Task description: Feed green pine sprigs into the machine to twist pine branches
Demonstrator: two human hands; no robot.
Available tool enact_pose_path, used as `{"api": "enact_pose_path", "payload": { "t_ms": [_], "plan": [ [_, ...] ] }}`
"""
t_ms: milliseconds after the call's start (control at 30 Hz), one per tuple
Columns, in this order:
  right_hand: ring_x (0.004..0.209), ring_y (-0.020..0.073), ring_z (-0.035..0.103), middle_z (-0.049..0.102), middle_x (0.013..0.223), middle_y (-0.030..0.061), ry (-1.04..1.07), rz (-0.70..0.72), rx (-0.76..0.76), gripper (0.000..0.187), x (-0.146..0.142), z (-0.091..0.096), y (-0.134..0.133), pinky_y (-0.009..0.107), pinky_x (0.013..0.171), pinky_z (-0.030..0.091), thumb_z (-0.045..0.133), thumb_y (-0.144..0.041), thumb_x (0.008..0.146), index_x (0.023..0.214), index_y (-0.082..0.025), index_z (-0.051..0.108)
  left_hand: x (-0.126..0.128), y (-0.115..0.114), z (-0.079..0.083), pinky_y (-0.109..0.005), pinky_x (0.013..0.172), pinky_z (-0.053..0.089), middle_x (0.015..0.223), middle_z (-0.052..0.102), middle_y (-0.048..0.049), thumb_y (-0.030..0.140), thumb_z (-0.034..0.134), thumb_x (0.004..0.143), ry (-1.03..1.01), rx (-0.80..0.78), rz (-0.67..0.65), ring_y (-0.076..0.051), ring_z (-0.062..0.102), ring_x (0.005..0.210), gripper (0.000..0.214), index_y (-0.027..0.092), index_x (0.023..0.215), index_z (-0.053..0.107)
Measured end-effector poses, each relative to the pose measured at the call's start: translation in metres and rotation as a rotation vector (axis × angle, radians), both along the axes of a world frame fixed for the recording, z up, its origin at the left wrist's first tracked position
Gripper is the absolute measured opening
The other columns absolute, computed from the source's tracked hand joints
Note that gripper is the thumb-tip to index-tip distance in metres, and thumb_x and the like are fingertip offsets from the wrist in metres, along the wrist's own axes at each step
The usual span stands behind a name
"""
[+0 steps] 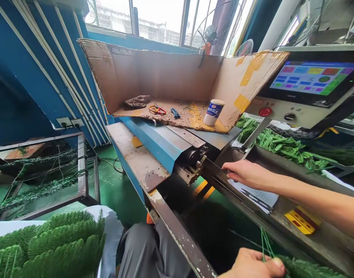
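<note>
At the bottom edge my left hand (253,264) is closed on a bunch of artificial pine sprigs (307,268). Their thin green stems stick up past the thumb and forefinger. My right hand (246,173) reaches in from the right, fingers pinched together, just right of the machine's metal clamp head (194,168). Whatever sits between those fingertips is hidden or too small to name. Below this hand, black tweezers (256,199) lie on a white sheet (269,197) in the machine's trough.
A cardboard screen (173,77) on the blue machine (153,141) holds pliers (157,109), blue snips (175,112) and a can (214,112). Green sprigs (61,243) are piled at lower left, with more (281,143) behind the trough. A control panel (312,79) stands right; a metal frame (82,166), left.
</note>
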State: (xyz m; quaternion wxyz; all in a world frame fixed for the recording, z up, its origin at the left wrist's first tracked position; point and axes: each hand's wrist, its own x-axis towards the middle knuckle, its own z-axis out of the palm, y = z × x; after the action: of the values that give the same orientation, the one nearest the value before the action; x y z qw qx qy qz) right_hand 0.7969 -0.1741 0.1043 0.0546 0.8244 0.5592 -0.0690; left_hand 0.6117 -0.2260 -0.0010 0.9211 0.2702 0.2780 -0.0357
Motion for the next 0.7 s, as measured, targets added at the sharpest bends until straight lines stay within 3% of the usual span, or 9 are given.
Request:
{"api": "enact_pose_path", "payload": {
  "t_ms": [67, 133, 233, 333, 533, 700],
  "plan": [
    [0.077, 0.0194, 0.062, 0.065, 0.086, 0.0038, 0.034, -0.001, 0.03, 0.017, -0.006, -0.015, 0.012, 0.024, 0.059, 0.04, 0.049, -0.021, 0.086, 0.099, -0.022, 0.06, -0.015, 0.012, -0.009, -0.036, 0.054, 0.032, 0.043, 0.046, -0.0003, 0.054, 0.085, 0.029, 0.056, 0.091, 0.042, -0.015, 0.037, 0.044, 0.049, 0.018, 0.054, 0.065],
    [0.078, 0.019, 0.062, 0.065, 0.086, 0.0039, 0.058, -0.02, 0.071, 0.017, -0.011, -0.029, 0.022, 0.023, 0.062, 0.041, 0.05, -0.019, 0.085, 0.097, -0.021, 0.061, -0.027, 0.034, -0.01, -0.031, 0.052, 0.029, 0.049, 0.049, -0.0013, 0.064, 0.077, 0.041, 0.064, 0.158, 0.114, -0.012, 0.037, 0.044, 0.056, 0.014, 0.065, 0.069],
    [0.075, 0.0172, 0.062, 0.065, 0.082, 0.0028, 0.066, -0.051, 0.11, 0.015, -0.016, -0.045, 0.028, 0.023, 0.064, 0.042, 0.051, -0.018, 0.084, 0.094, -0.02, 0.062, -0.045, 0.071, 0.002, -0.025, 0.051, 0.027, 0.058, 0.051, -0.0009, 0.06, 0.07, 0.059, 0.01, 0.189, 0.213, -0.009, 0.039, 0.048, 0.056, 0.01, 0.085, 0.071],
    [0.076, 0.0185, 0.061, 0.064, 0.084, 0.0043, 0.05, -0.076, 0.152, 0.018, -0.022, -0.053, 0.023, 0.025, 0.065, 0.043, 0.048, -0.018, 0.086, 0.095, -0.019, 0.063, -0.066, 0.098, 0.016, -0.022, 0.05, 0.029, 0.06, 0.052, -0.0005, 0.053, 0.069, 0.066, -0.014, 0.219, 0.276, -0.008, 0.04, 0.05, 0.048, 0.01, 0.089, 0.071],
    [0.085, 0.0246, 0.061, 0.064, 0.088, 0.0088, 0.049, -0.175, 0.333, 0.022, -0.036, -0.049, 0.035, 0.033, 0.075, 0.046, 0.046, -0.022, 0.088, 0.097, -0.019, 0.066, -0.088, 0.118, 0.022, -0.021, 0.049, 0.031, 0.061, 0.05, 0.0004, 0.047, 0.069, 0.069, -0.012, 0.185, 0.353, -0.007, 0.039, 0.051, 0.041, 0.012, 0.09, 0.071],
    [0.104, 0.0188, 0.057, 0.061, 0.113, 0.0093, 0.14, -0.319, 0.575, 0.037, -0.061, -0.069, 0.066, 0.03, 0.091, 0.045, 0.037, -0.027, 0.093, 0.126, -0.015, 0.049, -0.099, 0.13, 0.025, -0.019, 0.047, 0.03, 0.058, 0.046, 0.0023, 0.046, 0.07, 0.069, 0.014, 0.202, 0.422, -0.006, 0.036, 0.05, 0.041, 0.012, 0.093, 0.07]
  ]
}}
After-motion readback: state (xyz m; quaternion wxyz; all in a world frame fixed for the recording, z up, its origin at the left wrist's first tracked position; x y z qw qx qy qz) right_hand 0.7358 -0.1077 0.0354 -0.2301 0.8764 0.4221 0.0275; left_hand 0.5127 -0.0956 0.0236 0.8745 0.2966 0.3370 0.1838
